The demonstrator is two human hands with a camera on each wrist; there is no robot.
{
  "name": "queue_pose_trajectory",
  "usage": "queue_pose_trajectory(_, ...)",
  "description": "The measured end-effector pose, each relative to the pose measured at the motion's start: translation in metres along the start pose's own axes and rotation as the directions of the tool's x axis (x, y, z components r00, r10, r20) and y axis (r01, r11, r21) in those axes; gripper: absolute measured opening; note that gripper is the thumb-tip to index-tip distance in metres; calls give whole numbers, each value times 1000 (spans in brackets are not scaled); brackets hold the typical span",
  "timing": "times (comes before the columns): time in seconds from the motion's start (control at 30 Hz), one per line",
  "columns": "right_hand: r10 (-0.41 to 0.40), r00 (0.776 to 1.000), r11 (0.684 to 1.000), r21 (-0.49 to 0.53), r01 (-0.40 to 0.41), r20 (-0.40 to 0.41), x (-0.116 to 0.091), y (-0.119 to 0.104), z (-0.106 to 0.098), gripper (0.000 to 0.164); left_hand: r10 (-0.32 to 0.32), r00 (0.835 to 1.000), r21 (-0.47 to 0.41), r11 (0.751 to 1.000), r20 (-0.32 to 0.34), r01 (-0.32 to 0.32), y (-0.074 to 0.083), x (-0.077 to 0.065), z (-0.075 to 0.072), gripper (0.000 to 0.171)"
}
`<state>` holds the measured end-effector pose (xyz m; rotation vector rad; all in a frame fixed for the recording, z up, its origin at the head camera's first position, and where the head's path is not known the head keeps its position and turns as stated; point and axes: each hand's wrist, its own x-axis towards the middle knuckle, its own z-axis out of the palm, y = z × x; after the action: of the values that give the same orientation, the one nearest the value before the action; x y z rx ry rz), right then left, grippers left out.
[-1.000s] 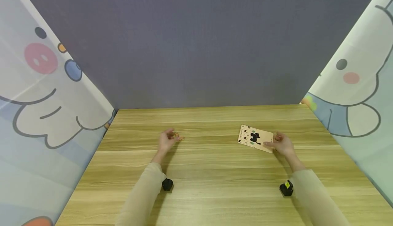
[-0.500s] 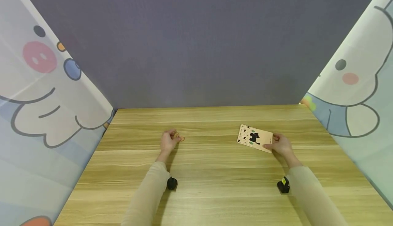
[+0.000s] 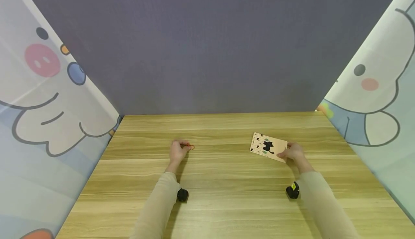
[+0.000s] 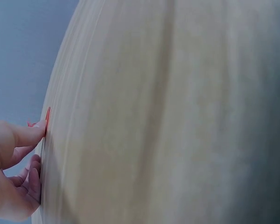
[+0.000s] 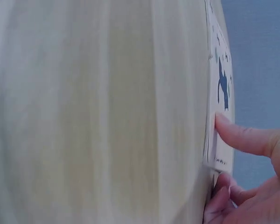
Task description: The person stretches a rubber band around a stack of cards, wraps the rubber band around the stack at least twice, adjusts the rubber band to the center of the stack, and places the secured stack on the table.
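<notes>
Well, beginning at the left, a pale cloth panel [image 3: 35, 123] with a cartoon animal's pink snout stands along the left edge of the tabletop [image 3: 227, 185], a light wood-grain surface. Towards the tabletop's far left corner, though well in from it, the left hand [image 3: 176, 151] reaches out of a cream sleeve [image 3: 155, 206], with a small black device [image 3: 183, 195] at the wrist. Its thumb and forefinger are pinching a thin red loop [image 4: 47, 120], which sticks out from the fingertips on the right side of the hand; the other fingers are bent in close to the wood. Whether the loop touches the tabletop I cannot tell. A plain grey backdrop [image 3: 207, 48] rises behind the far edge. Well apart from the loop, over towards the far right corner, is a cat-print card [image 3: 268, 147], slanted so that its left end sits closer to the far edge than its right. A black cat fills its middle, with stripes, little cats and green leaves at the left end. The right hand [image 3: 294, 153] pinches the card's right end, thumb across the printed face and the other fingers curled at the end, partly hidden. Another cartoon panel [image 3: 382, 123] borders the right edge.
</notes>
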<state>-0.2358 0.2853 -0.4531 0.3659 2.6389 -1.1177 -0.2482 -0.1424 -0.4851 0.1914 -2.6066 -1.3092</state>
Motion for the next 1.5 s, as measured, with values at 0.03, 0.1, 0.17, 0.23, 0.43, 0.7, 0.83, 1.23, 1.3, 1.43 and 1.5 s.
queue_pose_trajectory(0.03, 11, 1000, 1000, -10, -11, 5, 0, -2, 0, 76, -3, 1000, -3, 1000, -4, 3, 0, 0, 0, 10)
queue_pose_trajectory(0.1, 20, 1000, 999, -33, -20, 14, -1, -4, 0, 72, -1, 1000, 10, 1000, -14, 1, -1, 1, 0, 9)
queue_pose_trajectory(0.17, 17, 1000, 998, -54, -16, 13, -1, -6, 0, 64, -4, 1000, 28, 1000, -16, 5, -1, 2, 0, 8)
queue_pose_trajectory(0.23, 9, 1000, 998, -67, -8, 8, -1, -7, 0, 53, -8, 1000, 36, 999, -14, 8, -1, 2, 0, 8)
queue_pose_trajectory(0.43, 7, 1000, 1000, -2, -7, -13, 0, -8, 3, 28, -17, 1000, 26, 1000, 0, 17, -1, 1, 0, 5)
queue_pose_trajectory(0.7, 4, 997, 1000, 27, -2, -81, -5, -11, 10, 47, -50, 998, -85, 995, 46, 54, 9, -3, -5, 5)
queue_pose_trajectory(0.83, -6, 995, 999, 41, 10, -101, -6, -10, 12, 50, -63, 997, -187, 980, 47, 70, 15, -5, -7, 2)
queue_pose_trajectory(1.23, -60, 974, 967, 230, 112, -219, -9, -12, 21, 76, -122, 985, -575, 801, 119, 169, 31, -11, -11, 13)
queue_pose_trajectory(1.3, -90, 966, 962, 228, 147, -242, -11, -10, 23, 74, -123, 985, -610, 773, 122, 173, 20, -6, -4, 16)
queue_pose_trajectory(1.43, -143, 947, 959, 197, 204, -286, -15, -9, 24, 71, -100, 989, -676, 722, 106, 145, -10, 5, 13, 20)
queue_pose_trajectory(1.5, -170, 938, 956, 179, 231, -301, -17, -9, 24, 71, -86, 992, -710, 694, 88, 123, -18, 7, 19, 21)
